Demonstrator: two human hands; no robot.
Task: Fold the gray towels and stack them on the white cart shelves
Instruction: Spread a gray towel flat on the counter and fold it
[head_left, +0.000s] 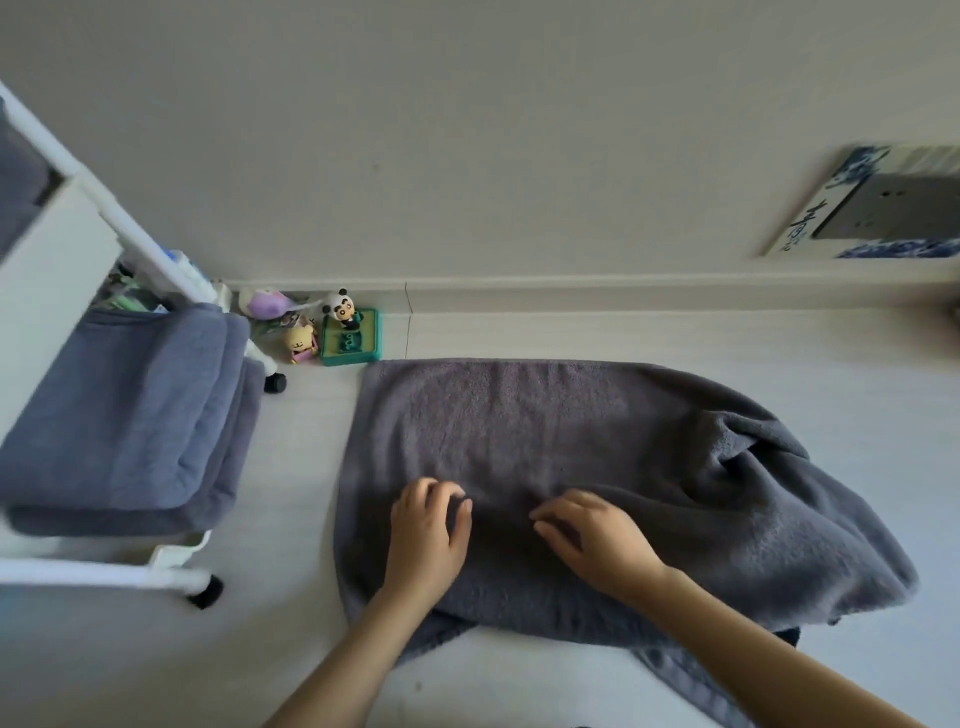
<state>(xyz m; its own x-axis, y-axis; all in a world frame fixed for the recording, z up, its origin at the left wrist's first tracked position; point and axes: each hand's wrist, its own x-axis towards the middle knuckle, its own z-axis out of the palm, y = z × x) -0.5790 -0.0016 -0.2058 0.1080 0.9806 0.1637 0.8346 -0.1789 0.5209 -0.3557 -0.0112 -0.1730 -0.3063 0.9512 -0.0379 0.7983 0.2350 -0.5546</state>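
Both hands — left (428, 525), right (597, 535) — fingers loosely curled (gripping nothing), resting on gray towel (571, 441)

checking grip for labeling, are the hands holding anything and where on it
Both hands, left hand and right hand, rest with curled fingers on the middle of the gray towel spread on the floor. Whether they pinch the cloth cannot be told.

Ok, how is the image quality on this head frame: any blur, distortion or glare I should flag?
Head view: the white cart and the folded towels on it are smeared by motion blur at the left edge; wide-angle distortion bends the baseboard and tilts the cart posts; light is soft and even, no glare; the hands and the spread gray towel are fairly sharp.
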